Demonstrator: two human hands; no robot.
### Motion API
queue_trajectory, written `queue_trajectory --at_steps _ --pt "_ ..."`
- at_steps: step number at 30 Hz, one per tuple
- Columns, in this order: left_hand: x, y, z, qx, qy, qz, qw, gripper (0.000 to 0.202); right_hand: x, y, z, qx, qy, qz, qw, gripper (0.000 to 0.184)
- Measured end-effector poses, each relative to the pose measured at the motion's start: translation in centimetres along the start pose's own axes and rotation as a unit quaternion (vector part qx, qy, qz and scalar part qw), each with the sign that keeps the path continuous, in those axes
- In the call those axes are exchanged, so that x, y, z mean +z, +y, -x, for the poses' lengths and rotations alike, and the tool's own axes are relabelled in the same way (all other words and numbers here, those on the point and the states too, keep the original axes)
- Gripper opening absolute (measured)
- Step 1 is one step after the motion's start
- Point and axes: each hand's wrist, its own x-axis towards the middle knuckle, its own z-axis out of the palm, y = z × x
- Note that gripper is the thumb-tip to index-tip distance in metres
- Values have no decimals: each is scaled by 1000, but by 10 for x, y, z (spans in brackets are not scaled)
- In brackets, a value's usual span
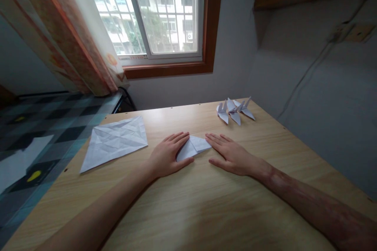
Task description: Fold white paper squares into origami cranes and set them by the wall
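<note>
A small folded white paper (192,147) lies flat on the wooden table (188,208), between my two hands. My left hand (169,155) rests palm down on its left side, fingers stretched forward and the thumb apart along its near edge; that side of the paper is partly hidden. At the paper's right tip, the fingertips of my right hand (231,153) touch it, with the hand flat, the fingers extended and the thumb held away. Neither hand grasps the paper.
Several folded paper cranes (235,110) stand at the table's far right. A creased sheet of paper (118,141) lies at the left. Beyond the left edge is a checked cloth surface (70,113) with loose white paper (26,160). A wall and window (167,15) are behind the table.
</note>
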Motion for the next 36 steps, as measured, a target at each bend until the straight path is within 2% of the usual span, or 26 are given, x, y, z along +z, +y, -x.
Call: queue_trajectory --at_steps 4,9,18,36 --pt "-2 -2 -1 26 9 25 999 66 -1 -4 -2 -9 22 -17 1000 75" --pt "-2 -5 -1 36 11 45 998 60 -3 -7 -6 -26 38 -32 998 70" --pt "2 -8 0 38 14 53 998 68 -2 -7 -8 -26 41 -27 998 66" --pt "1 -10 1 34 6 55 998 60 2 -8 -17 -32 63 -31 997 64"
